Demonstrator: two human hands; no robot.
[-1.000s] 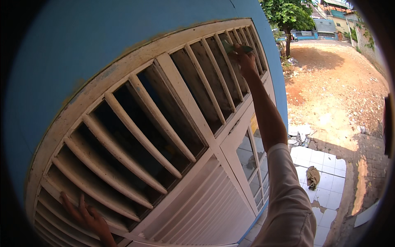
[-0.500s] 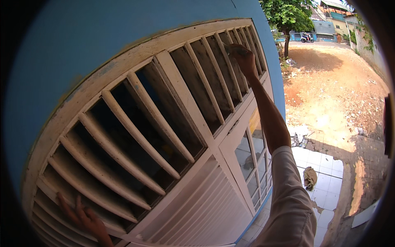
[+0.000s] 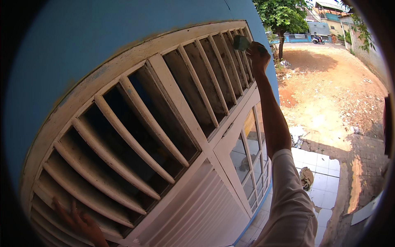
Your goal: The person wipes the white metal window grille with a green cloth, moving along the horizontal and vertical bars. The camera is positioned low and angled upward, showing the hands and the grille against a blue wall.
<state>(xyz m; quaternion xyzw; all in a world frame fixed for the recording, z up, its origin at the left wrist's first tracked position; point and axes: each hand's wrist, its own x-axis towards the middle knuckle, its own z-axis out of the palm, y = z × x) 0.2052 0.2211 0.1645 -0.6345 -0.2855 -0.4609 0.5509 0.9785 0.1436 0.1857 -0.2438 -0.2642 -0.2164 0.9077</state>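
Observation:
My right hand [image 3: 258, 55] is raised at the far upper end of a cream slatted vent panel [image 3: 154, 61], above a door. Its fingers are closed round a small dark green block [image 3: 241, 42], perhaps a sponge or pad. The block is in front of the far slats; whether it touches them I cannot tell. At the lower left, my left hand [image 3: 80, 224] has its fingers spread against the near slats [image 3: 82, 191] and holds nothing. Dust and dark stains mark the slats and frame.
A blue wall [image 3: 123, 24] surrounds the frame. Below the vent is a white door [image 3: 242, 160] with glass panes. On the white tiles [image 3: 325, 164] at right lies a crumpled brown cloth [image 3: 306, 178]. Beyond are rubble-strewn dirt ground [image 3: 317, 90], a tree [image 3: 279, 18] and a motorbike [image 3: 318, 39].
My right hand has moved right, off the slat it was at, and turned so the green block shows plainly. My left hand stays at the near slats. The view has shifted slightly.

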